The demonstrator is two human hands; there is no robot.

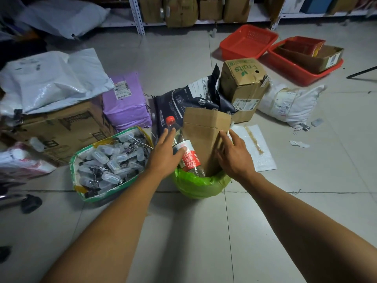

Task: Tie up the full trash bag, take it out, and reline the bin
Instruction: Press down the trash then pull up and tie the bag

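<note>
A green trash bag (196, 185) lines a small bin on the tiled floor, just ahead of me. A clear plastic bottle (188, 155) with a red cap and red label sticks out of it, next to a folded piece of brown cardboard (204, 135). My left hand (166, 151) rests against the bottle's left side, fingers spread, thumb on the label. My right hand (234, 154) touches the cardboard's right edge with fingers apart. Neither hand has closed around anything. The bin itself is hidden under the bag.
A green-rimmed box of small clear plastic cases (111, 163) stands left of the bin. Behind it lie a purple parcel (126, 101), a black pet-food bag (189, 101), a "Fruits" carton (243, 86) and white parcels (289, 105). Red trays (247, 42) sit far right; shelving (138, 15) lines the back.
</note>
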